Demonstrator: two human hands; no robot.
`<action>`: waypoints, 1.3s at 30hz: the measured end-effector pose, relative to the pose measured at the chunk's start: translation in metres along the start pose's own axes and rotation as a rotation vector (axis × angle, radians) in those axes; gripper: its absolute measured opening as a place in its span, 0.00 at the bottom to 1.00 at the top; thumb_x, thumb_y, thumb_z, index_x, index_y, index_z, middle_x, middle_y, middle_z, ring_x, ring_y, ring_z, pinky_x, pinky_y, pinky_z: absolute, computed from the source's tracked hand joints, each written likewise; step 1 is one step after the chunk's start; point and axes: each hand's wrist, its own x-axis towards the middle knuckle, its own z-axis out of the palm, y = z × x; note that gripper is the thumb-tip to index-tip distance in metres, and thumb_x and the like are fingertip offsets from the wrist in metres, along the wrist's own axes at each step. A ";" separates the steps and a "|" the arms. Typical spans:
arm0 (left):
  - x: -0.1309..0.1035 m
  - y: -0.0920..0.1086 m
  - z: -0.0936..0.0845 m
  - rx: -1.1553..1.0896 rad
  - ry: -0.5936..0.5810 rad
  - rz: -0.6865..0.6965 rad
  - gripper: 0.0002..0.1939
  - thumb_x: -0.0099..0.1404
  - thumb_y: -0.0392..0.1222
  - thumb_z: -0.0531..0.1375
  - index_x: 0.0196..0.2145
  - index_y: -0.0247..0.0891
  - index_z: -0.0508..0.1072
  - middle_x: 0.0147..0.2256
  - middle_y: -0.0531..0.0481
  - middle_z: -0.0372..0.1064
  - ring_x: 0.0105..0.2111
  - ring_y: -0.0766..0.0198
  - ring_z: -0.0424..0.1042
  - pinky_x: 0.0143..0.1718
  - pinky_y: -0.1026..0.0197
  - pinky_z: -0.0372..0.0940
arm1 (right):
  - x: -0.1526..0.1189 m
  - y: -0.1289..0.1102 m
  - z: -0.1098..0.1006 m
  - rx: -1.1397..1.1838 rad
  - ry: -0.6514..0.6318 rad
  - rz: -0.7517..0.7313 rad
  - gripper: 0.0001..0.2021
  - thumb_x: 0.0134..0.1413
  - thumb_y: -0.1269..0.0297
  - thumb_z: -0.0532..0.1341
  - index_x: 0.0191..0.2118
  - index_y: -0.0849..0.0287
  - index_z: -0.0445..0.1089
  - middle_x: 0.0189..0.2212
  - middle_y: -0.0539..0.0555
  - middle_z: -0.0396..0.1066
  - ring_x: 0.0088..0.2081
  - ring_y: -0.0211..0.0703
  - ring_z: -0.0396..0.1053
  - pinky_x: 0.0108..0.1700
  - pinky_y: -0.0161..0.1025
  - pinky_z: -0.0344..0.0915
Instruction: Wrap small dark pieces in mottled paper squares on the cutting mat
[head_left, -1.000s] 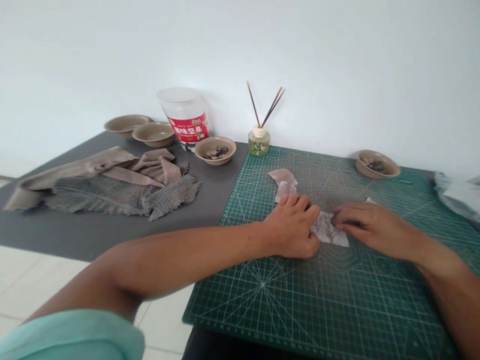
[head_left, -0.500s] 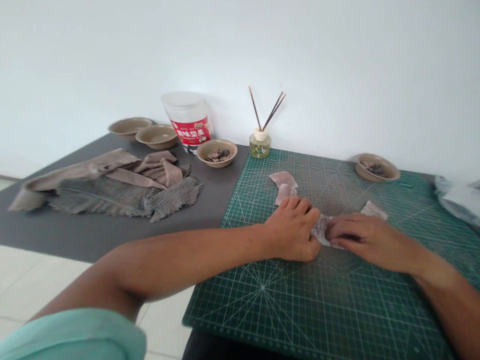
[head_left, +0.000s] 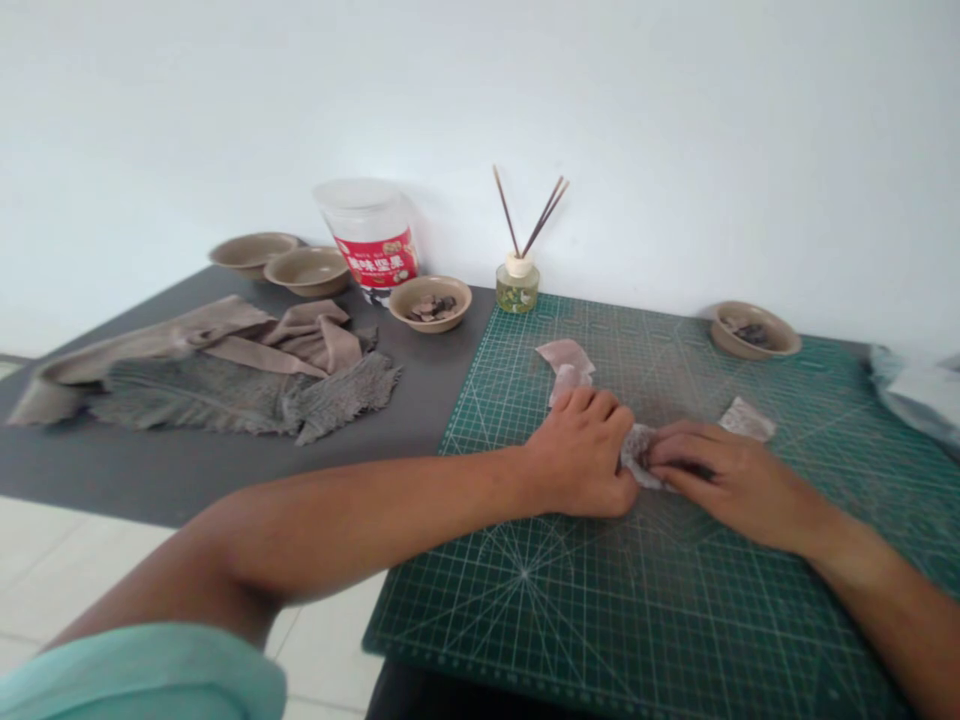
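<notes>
Over the green cutting mat, both my hands are closed on one crumpled whitish-grey piece, thin like cloth or tissue; I cannot tell which. My left hand holds its left side, with the fingers curled under out of sight. From the right, the fingertips of my right hand pinch it. A pale pinkish strip lies just beyond my left hand, partly behind the knuckles. Beyond my right hand rests a small whitish square.
A bowl of small dark pieces stands at the mat's back right, near a plastic bag. A reed diffuser stands by the wall. Leftward are another filled bowl, a clear tub, two more bowls and grey-brown cloths.
My right fingers have shifted slightly left, closer to my left hand, bunching the whitish piece between them. More of the small square now shows. The camera view has moved slightly.
</notes>
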 end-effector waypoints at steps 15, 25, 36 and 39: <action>0.005 -0.001 -0.006 -0.362 0.314 0.186 0.21 0.73 0.53 0.56 0.53 0.34 0.68 0.51 0.42 0.72 0.54 0.55 0.68 0.60 0.52 0.58 | 0.005 -0.012 0.015 1.187 0.364 0.440 0.10 0.52 0.57 0.74 0.35 0.52 0.75 0.33 0.48 0.69 0.30 0.36 0.66 0.30 0.30 0.69; 0.006 -0.001 -0.005 -0.275 0.375 0.135 0.15 0.74 0.53 0.57 0.48 0.41 0.75 0.55 0.45 0.72 0.55 0.59 0.69 0.60 0.53 0.58 | -0.002 -0.009 0.021 1.358 0.229 0.473 0.08 0.56 0.59 0.72 0.41 0.49 0.75 0.36 0.47 0.74 0.31 0.34 0.69 0.33 0.28 0.70; 0.006 -0.003 -0.008 -0.417 0.323 0.290 0.18 0.77 0.44 0.49 0.56 0.37 0.73 0.58 0.42 0.72 0.59 0.59 0.69 0.62 0.51 0.61 | -0.008 0.000 0.023 1.211 0.171 0.431 0.11 0.60 0.50 0.67 0.43 0.48 0.75 0.29 0.49 0.72 0.28 0.40 0.69 0.32 0.37 0.72; 0.007 -0.005 -0.007 -0.462 0.273 0.345 0.20 0.75 0.40 0.48 0.59 0.38 0.70 0.60 0.42 0.71 0.60 0.58 0.68 0.64 0.48 0.60 | -0.008 0.002 0.024 1.234 0.185 0.443 0.12 0.56 0.54 0.71 0.45 0.48 0.76 0.31 0.49 0.74 0.30 0.40 0.71 0.34 0.37 0.73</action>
